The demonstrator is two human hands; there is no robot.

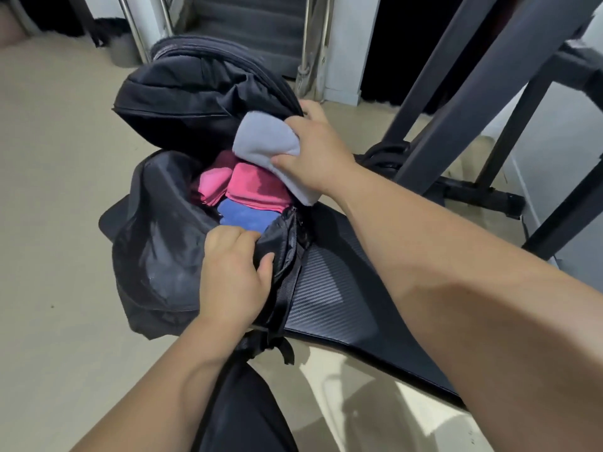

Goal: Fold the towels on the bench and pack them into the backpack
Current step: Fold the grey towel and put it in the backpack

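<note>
Here the right hand [313, 151] is closed over a folded grey towel [267, 138], thumb pressed on its near face and fingers wrapped over the far side, at the mouth of the black backpack [156, 243]. Part of the towel hangs out over the backpack's right rim, the rest sits just inside the opening, on top of what is already packed. The left hand [233, 275] is clenched on the backpack's near rim beside the zipper [295, 236], fingers hooked inside the edge and thumb outside, gripping the fabric.

Inside the backpack, below the grey towel, lie 2 pink towels [257, 187], folded and side by side, the left one paler. Nearer the left hand, a blue towel [244, 216] shows under them, against the near rim. The backpack's upper flap [182, 102] is folded back on the far side of the opening.

The backpack rests on the end of a black padded bench [339, 282], with its left side hanging past the bench edge over the pale floor [55, 197]. To the right of the backpack, dark metal frame bars [463, 79] slope upward. Beyond the backpack stand chrome rails [313, 37] and grey steps [248, 31].
</note>
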